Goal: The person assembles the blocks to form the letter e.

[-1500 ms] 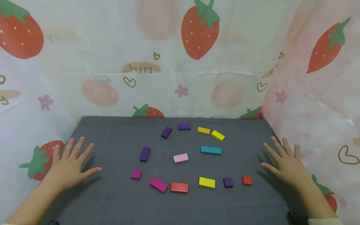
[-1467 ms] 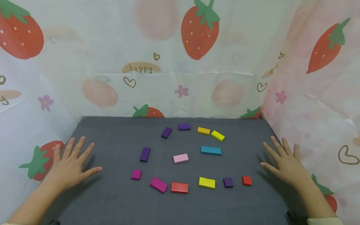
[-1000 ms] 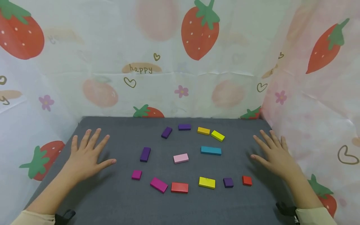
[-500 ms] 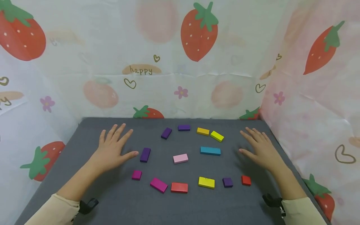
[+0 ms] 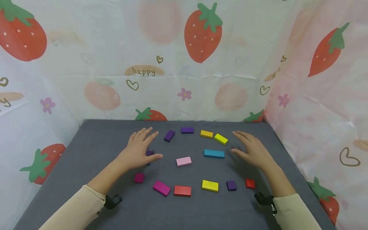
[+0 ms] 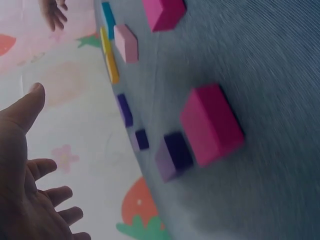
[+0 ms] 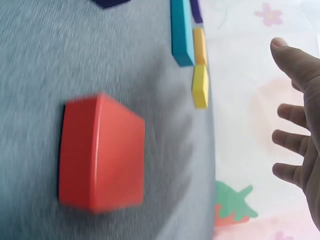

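Observation:
Empty and with fingers spread, my left hand [image 5: 137,153] hovers over the left side of the table, partly covering a dark purple block [image 5: 149,153]. Below its wrist lies a small magenta block [image 5: 139,178]. My right hand [image 5: 253,152] is held above the table on the other side, its fingers extended and holding nothing. Nearest to its fingertips are a bright yellow block [image 5: 221,138] and a long blue block [image 5: 214,154]. A small red block [image 5: 250,183] lies below that hand and looms large in the right wrist view.
Between the hands lies a pink block [image 5: 183,161]. Purple blocks [image 5: 187,130] and an orange-yellow block [image 5: 206,134] are at the back. Magenta [image 5: 161,188], red [image 5: 182,191], yellow [image 5: 210,185] and small purple [image 5: 231,185] blocks line the front. Strawberry-print curtains [image 5: 109,48] surround the grey tabletop [image 5: 184,214].
Both hands have moved inward from the table's sides, the left to the right and the right to the left. The blocks lie where they did.

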`<action>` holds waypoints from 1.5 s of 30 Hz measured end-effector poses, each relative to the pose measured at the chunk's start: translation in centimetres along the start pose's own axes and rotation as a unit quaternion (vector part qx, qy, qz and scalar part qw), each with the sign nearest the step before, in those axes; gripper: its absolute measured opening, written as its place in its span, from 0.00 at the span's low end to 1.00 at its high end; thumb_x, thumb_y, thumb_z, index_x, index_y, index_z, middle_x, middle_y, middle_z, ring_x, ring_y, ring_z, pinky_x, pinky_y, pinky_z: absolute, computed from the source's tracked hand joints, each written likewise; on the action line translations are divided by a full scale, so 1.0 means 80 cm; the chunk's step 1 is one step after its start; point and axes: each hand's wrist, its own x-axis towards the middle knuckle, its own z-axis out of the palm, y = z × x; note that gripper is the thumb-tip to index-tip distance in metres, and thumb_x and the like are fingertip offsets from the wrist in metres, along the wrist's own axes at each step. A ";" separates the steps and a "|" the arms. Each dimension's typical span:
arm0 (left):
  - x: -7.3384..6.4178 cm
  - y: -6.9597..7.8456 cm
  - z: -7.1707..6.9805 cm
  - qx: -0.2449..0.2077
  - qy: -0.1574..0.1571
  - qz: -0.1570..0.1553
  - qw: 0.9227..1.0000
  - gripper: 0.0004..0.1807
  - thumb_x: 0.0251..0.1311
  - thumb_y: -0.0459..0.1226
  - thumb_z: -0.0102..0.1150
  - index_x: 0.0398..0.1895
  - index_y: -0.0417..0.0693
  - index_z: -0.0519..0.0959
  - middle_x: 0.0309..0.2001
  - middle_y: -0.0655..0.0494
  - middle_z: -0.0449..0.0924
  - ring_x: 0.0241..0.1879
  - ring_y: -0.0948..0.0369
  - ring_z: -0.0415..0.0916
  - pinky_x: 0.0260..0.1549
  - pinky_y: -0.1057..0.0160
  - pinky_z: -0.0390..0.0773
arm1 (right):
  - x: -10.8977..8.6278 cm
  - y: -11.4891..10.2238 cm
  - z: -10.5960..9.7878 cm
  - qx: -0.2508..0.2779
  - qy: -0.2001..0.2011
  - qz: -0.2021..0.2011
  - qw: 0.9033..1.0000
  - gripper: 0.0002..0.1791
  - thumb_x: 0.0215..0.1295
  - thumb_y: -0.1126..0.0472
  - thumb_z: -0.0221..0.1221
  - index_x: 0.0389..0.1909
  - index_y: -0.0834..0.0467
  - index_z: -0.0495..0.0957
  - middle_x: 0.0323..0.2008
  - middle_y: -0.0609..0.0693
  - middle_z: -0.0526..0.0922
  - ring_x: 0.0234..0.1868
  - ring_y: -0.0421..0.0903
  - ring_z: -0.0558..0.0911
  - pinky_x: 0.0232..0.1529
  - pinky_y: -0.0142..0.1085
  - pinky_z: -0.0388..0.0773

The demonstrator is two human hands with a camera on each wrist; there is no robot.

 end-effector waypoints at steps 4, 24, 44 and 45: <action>0.013 0.012 0.012 -0.025 -0.008 0.003 1.000 0.53 0.58 0.64 0.66 0.81 0.51 0.59 0.79 0.42 0.54 0.78 0.39 0.50 0.72 0.31 0.49 | 0.009 -0.007 0.009 0.023 -0.009 0.013 1.000 0.44 0.65 0.46 0.69 0.79 0.49 0.61 0.75 0.58 0.66 0.73 0.63 0.66 0.69 0.65 0.62; 0.060 0.068 0.075 -0.116 -0.084 -0.005 0.990 0.47 0.55 0.61 0.71 0.75 0.52 0.69 0.72 0.49 0.67 0.73 0.48 0.63 0.69 0.43 0.66 | 0.043 -0.035 0.052 0.090 -0.048 0.026 0.994 0.38 0.65 0.45 0.69 0.73 0.53 0.70 0.70 0.59 0.71 0.70 0.62 0.69 0.67 0.64 0.67; 0.083 0.084 0.110 -0.139 -0.118 0.012 0.983 0.27 0.55 0.45 0.77 0.57 0.44 0.83 0.53 0.48 0.78 0.53 0.54 0.74 0.58 0.51 0.75 | 0.063 -0.044 0.082 0.088 -0.106 0.026 0.990 0.32 0.63 0.47 0.71 0.66 0.55 0.78 0.63 0.58 0.78 0.65 0.59 0.74 0.65 0.59 0.70; 0.083 0.085 0.110 -0.142 -0.118 0.013 0.983 0.27 0.55 0.44 0.77 0.56 0.44 0.83 0.52 0.49 0.78 0.52 0.55 0.75 0.57 0.51 0.75 | 0.063 -0.044 0.083 0.089 -0.109 0.026 0.990 0.32 0.63 0.47 0.70 0.66 0.55 0.78 0.62 0.57 0.78 0.65 0.59 0.74 0.65 0.59 0.70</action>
